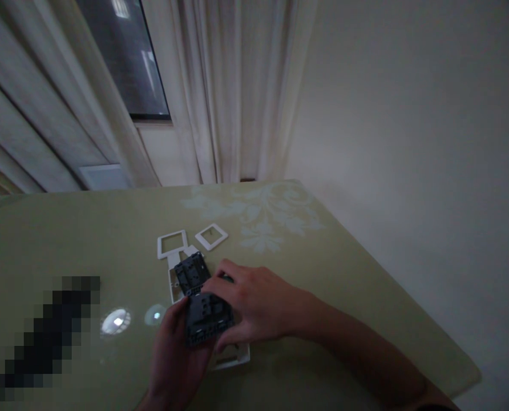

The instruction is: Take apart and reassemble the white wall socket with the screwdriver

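My left hand [180,357] holds a dark grey wall-switch module [209,317] from below and the left, with the thumb along its left edge. From the right, my right hand [250,299] curls over the same module, its fingers across the top and its thumb at the lower right corner. Just beyond them, a second dark grey module [192,273] rests on a white box-like housing [172,285]. Another white housing [233,359] lies beneath my hands, mostly covered by them. The fingertips of my right hand are partly hidden.
Two white square frames, a left one [159,248] and a right one [222,235], lie farther back with small white pieces [174,260] near them. The green table [121,240] meets a wall at the right and curtains [220,85] behind. A pixelated dark patch covers the left.
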`<state>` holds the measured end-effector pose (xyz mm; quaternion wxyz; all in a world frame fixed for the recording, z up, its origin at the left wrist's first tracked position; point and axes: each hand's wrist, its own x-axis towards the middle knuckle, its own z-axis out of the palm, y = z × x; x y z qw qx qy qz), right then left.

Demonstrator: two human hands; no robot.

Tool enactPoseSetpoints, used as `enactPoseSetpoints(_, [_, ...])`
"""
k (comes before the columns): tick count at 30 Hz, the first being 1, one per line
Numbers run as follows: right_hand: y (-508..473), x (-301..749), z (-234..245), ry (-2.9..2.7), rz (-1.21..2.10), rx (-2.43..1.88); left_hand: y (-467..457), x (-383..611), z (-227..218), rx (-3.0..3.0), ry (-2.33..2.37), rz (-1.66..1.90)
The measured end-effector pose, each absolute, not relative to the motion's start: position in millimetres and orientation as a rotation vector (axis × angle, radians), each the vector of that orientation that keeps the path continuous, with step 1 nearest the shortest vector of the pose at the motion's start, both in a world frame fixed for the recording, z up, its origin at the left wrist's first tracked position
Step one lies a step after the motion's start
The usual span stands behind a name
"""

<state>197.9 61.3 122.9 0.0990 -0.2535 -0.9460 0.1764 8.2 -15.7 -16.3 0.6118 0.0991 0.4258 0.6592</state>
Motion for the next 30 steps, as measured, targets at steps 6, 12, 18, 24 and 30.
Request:
enactPoseSetpoints(6, [54, 192, 121, -2.848, 0.334, -0.768, -13, 8, -10, 0.209, 1.029, 1.619])
enactPoseSetpoints(12, [55, 196, 128, -2.814, 0.277, -0.691, -7, -6, -3, 0.239, 0.955, 1.573])
enactPoseSetpoints(18, [60, 209, 145, -2.732, 0.310, -0.694, 9, 3, 37, 0.228, 0.872, 1.528])
enactPoseSetpoints(24, [65, 219, 153, -2.642, 0.397, -0.786, 26, 21, 65, 0.275, 0.793, 1.493])
enactPoseSetpoints(30, [68, 225, 157, -2.524, 0.485, -0.756, 32, 34, 61, 0.421, 0.829, 1.633])
